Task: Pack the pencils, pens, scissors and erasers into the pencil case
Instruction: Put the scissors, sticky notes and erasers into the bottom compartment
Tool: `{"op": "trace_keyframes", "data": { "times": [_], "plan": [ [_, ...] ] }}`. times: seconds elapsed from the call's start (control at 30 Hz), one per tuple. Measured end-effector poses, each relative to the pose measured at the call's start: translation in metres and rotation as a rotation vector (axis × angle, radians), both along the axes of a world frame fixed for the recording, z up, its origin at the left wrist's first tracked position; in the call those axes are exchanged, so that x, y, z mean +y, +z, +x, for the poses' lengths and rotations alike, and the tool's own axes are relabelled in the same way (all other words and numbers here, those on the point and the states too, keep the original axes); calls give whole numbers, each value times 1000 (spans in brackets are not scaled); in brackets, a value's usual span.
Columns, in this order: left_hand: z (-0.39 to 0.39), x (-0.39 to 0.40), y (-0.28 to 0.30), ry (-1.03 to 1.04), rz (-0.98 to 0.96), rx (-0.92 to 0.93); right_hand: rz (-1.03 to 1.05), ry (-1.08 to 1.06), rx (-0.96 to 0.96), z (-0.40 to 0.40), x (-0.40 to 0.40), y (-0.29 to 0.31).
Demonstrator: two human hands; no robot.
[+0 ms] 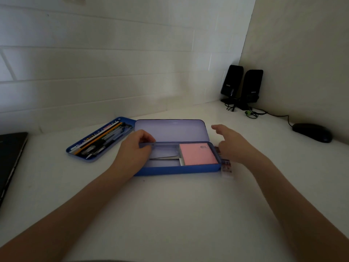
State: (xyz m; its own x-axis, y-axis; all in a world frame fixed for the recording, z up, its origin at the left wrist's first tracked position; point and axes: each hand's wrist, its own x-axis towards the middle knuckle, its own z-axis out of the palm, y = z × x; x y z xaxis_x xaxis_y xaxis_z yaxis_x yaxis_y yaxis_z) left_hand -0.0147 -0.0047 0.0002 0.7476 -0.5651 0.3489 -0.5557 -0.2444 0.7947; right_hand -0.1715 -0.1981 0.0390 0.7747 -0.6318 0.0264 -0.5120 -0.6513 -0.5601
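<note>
The blue pencil case (177, 170) lies open mid-table, its pale lid (171, 130) tilted back. Inside are a pink pad of notes (198, 155) at the right and the metal blades of scissors (164, 158) in the left half; the scissor handles are hidden under my left hand. My left hand (132, 151) covers the case's left end, fingers curled on its rear wall. My right hand (233, 143) hovers at the case's right end with fingers spread and nothing in it. An eraser (227, 168) in a printed sleeve lies on the table just under that hand.
A blue tray (75, 148) with several pens and pencils (103, 138) lies left of the case. A dark laptop (11, 157) is at the far left edge. Two black speakers (241, 85), cables and a black mouse (311, 132) occupy the back right corner.
</note>
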Motion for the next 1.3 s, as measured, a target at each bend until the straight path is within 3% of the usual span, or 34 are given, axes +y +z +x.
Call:
{"op": "trace_keyframes", "data": {
  "times": [0.1, 0.33, 0.57, 0.93, 1.13, 1.23, 1.3],
  "plan": [
    [2, 1, -1, 2, 42, -50, -61, 102, 156, -9, -9, 2],
    [6, 1, -1, 35, 13, -36, -109, 174, 237, -8, -10, 6],
    [10, 1, 4, 66, -181, 237, -120, 189, 304, -15, -17, 11],
    [13, 1, 5, 58, -253, 420, -198, 61, 114, -6, -16, -4],
    [10, 4, 3, -17, -193, 294, -286, -86, -295, -6, -12, 4],
    [10, 3, 3, 14, -233, 339, -156, 75, -489, -1, 17, 22],
    [12, 1, 3, 31, -261, 404, 41, 259, -476, 8, 46, 20]
  ]
}}
